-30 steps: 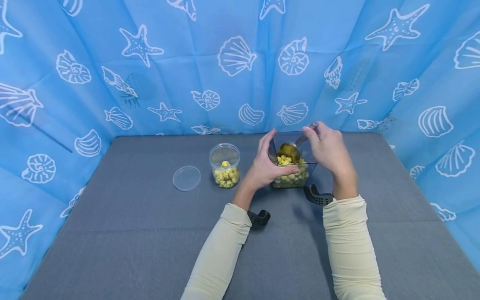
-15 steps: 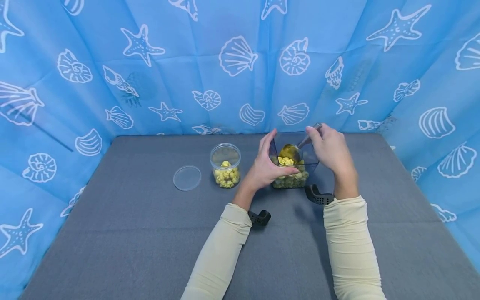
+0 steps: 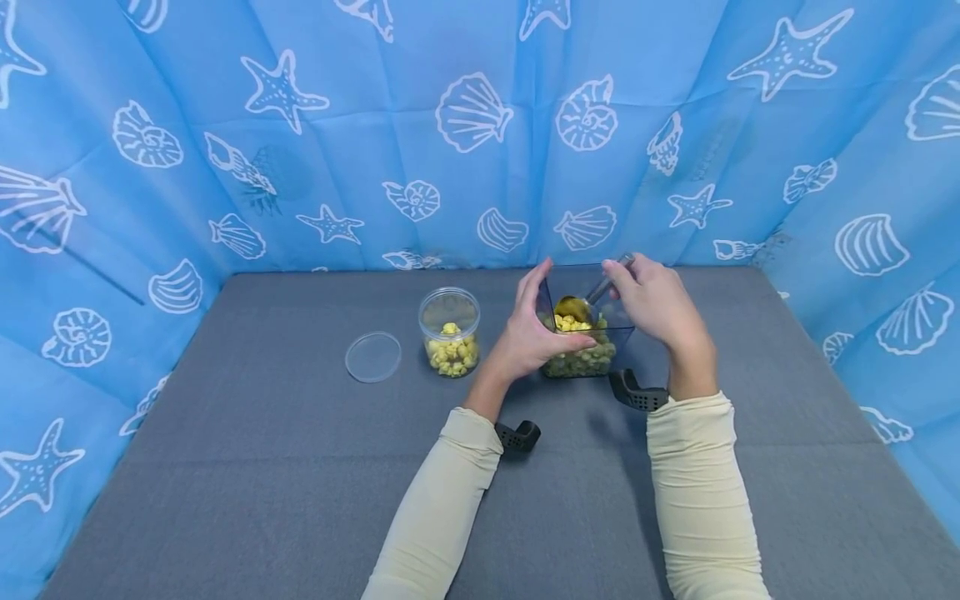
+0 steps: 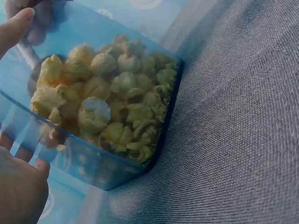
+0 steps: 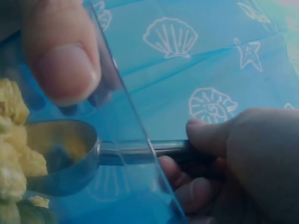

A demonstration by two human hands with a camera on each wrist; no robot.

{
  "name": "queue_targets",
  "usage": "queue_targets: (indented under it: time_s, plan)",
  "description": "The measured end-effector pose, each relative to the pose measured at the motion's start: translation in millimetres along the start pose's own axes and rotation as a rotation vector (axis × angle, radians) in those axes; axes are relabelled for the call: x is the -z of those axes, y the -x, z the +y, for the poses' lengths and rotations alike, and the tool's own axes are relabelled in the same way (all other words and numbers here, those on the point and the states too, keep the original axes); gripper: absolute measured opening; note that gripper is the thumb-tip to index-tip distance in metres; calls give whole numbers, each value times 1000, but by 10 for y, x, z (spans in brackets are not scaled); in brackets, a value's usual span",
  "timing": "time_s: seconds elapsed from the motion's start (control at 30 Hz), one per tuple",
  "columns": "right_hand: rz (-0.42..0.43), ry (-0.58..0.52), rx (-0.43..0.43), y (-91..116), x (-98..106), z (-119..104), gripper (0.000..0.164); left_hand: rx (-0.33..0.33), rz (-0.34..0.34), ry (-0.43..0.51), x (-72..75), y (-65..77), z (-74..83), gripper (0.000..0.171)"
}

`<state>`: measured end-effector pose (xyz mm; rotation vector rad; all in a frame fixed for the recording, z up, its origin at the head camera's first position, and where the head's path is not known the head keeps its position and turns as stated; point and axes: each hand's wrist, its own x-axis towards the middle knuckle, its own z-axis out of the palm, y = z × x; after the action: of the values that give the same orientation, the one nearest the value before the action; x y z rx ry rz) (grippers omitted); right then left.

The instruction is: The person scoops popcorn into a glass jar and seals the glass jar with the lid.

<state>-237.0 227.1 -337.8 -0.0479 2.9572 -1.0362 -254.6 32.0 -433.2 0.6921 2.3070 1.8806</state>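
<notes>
A clear, dark-tinted rectangular container (image 3: 624,335) of yellow popcorn (image 4: 121,100) stands on the table in the head view. My left hand (image 3: 534,335) holds it from the left, thumb across the front wall and fingers along the left side. My right hand (image 3: 662,302) grips the handle of a metal scoop (image 5: 65,172), whose bowl lies inside the container against the popcorn. The right wrist view shows the handle crossing the container's rim, with my left thumb (image 5: 70,74) close by. Part of the bowl is hidden by popcorn.
Left of the container stands a round clear jar (image 3: 448,312), uncovered and partly filled with popcorn. A clear round lid (image 3: 373,357) lies flat farther left on the grey table (image 3: 300,500). A blue seashell-patterned curtain (image 3: 420,108) encloses the back and sides.
The scoop's bowl has sunk slightly and shifted a little left within the container, while my right hand has dipped slightly. My left hand keeps its hold on the container.
</notes>
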Motion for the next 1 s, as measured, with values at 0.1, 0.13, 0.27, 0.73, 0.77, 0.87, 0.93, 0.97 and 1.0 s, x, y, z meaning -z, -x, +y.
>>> queue_targets:
  time_s: [0.1,0.13,0.27,0.73,0.77,0.87,0.93,0.97,1.0]
  plan:
    - [51,-10,8,14,6,1,62,9,5,-5,-6,-4,6,118]
    - [79,-17,-1,15,3,7,62,12,5,-9,-10,-5,9,118]
    - [164,-48,-31,2,-11,34,62,20,5,-20,-20,-10,19,119]
    - [159,-200,-129,-54,-18,108,57,26,12,-15,-14,-7,28,118]
    - [156,-228,-139,-54,-12,116,56,26,12,-14,-14,-9,27,118]
    - [192,-315,-164,-62,-4,134,54,29,15,-14,-10,-10,27,118]
    - [199,-357,-174,-74,-11,144,53,29,16,-13,-7,-10,27,118]
    - [189,-370,-179,-80,-16,149,52,30,16,-14,-5,-10,26,118]
    - [177,-376,-177,-87,-21,154,52,30,15,-14,-3,-10,26,118]
